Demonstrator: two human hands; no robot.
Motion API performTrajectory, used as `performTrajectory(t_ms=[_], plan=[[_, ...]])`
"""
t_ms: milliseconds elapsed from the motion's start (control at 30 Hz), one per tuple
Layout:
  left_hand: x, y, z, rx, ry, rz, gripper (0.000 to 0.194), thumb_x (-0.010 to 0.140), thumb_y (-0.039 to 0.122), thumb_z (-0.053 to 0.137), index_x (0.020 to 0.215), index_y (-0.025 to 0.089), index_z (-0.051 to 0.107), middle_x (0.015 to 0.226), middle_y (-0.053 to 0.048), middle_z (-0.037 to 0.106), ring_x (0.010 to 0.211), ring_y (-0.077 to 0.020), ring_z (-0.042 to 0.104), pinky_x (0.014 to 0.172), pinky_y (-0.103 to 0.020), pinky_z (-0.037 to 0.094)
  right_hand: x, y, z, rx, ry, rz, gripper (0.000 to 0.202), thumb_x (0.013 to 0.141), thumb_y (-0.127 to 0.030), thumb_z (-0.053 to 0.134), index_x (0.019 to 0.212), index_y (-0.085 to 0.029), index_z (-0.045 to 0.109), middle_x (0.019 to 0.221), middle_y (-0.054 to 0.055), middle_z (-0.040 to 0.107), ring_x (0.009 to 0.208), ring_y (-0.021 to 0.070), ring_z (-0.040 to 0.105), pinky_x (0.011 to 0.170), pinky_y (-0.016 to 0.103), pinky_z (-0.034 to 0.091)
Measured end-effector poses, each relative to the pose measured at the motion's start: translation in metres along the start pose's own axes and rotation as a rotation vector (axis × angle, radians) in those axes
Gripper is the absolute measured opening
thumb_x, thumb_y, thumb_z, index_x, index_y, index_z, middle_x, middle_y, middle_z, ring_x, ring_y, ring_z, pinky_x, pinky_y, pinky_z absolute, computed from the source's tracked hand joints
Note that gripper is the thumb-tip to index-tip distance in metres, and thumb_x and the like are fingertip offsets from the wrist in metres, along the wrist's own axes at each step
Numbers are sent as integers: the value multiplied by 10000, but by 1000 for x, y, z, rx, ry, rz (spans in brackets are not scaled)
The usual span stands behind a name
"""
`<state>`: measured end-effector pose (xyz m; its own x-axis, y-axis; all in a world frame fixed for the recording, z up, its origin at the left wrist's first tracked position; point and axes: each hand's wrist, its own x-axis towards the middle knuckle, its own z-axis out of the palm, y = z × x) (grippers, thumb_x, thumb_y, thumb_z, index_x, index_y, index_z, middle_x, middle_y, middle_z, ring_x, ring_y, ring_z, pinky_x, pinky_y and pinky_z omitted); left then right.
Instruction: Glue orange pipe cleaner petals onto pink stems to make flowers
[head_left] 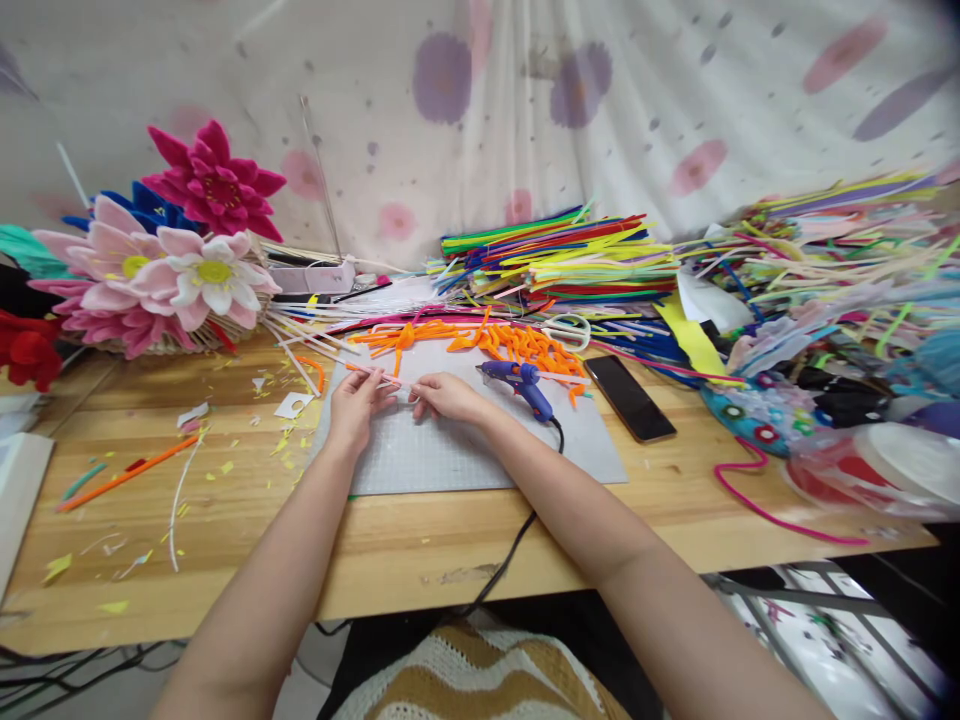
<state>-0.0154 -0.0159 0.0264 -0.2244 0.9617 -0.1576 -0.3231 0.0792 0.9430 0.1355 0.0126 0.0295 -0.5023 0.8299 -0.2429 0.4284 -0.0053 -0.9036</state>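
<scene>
Over the grey cutting mat (450,460), both hands hold a thin pale pink stem (391,379) between them. My left hand (360,402) pinches its left part, and my right hand (442,396) has its fingers closed at the right end. A blue glue gun (521,384) lies on the mat to the right of my right hand, its black cord running off the front edge. Behind the hands, bent orange pipe-cleaner pieces (525,348) are heaped along the back of the mat, with a smaller orange group (405,338) to the left.
A black phone (630,397) lies right of the mat. Bundled pipe cleaners (562,260) line the back. Fuzzy flowers (214,185) stand at the left. Scissors (568,330) lie behind the mat. A plastic-wrapped cup (885,465) sits at the right. Yellow scraps litter the wooden table (247,540).
</scene>
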Motion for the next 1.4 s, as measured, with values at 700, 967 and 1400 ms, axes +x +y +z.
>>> performTrajectory(t_ms=[700, 967, 1400], plan=[[13, 4, -11, -24, 135, 37, 195, 549, 183, 710, 700, 128, 600, 685, -1, 607, 628, -104, 613, 576, -227, 535, -30, -2, -6, -544, 305, -107, 198, 842, -301, 434, 894, -219, 607, 813, 4, 667, 738, 125, 571, 632, 219, 354], [26, 13, -18, -42, 224, 101, 92, 608, 102, 645, 669, 137, 586, 700, 1, 610, 601, -96, 607, 497, -192, 524, -74, 18, -39, -521, 367, -124, 176, 830, -276, 459, 843, -181, 608, 790, 32, 649, 701, 121, 564, 646, 229, 375], [27, 14, -7, -71, 338, 87, 84, 662, 72, 604, 693, 146, 579, 664, 23, 582, 543, -64, 579, 440, -146, 474, -121, 38, -86, -33, -55, 86, 208, 771, -309, 509, 894, -157, 581, 797, 38, 643, 592, 83, 573, 478, 173, 440]])
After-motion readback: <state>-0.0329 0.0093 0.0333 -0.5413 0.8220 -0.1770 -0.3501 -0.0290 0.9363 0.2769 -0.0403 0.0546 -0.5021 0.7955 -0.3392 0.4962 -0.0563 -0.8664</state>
